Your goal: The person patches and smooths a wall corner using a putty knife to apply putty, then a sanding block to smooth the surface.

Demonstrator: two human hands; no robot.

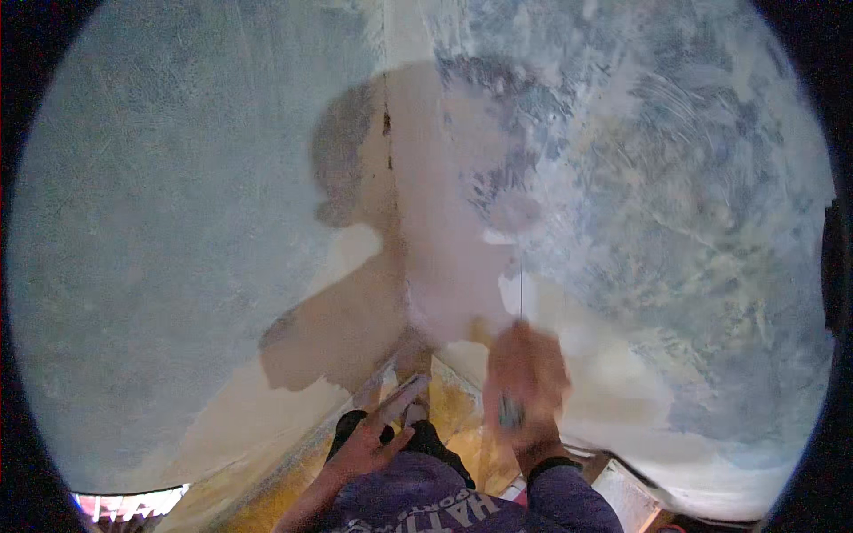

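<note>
My left hand (373, 442) is low in front of my body, its thumb apart from the fingers. From its grip a narrow, pale flat tool (407, 395) points up and right toward the wall corner; its kind is unclear. On the right, my right hand (531, 373) is raised before the right-hand wall, blurred by motion. The fingers are closed round a scraper-like tool whose teal handle (512, 412) shows below the palm. A thin dark straight edge rises above the knuckles. Whether that edge touches the wall cannot be made out.
Two plastered walls, a grey-blue left wall (204, 204) and a patchy right wall (693, 222), meet in a corner with a pale vertical band (418, 195). Dark gaps mark the joint. My shadow covers the middle. Below lies a yellowish stained surface (458, 400); a wooden-edged box-like thing (631, 497) stands lower right.
</note>
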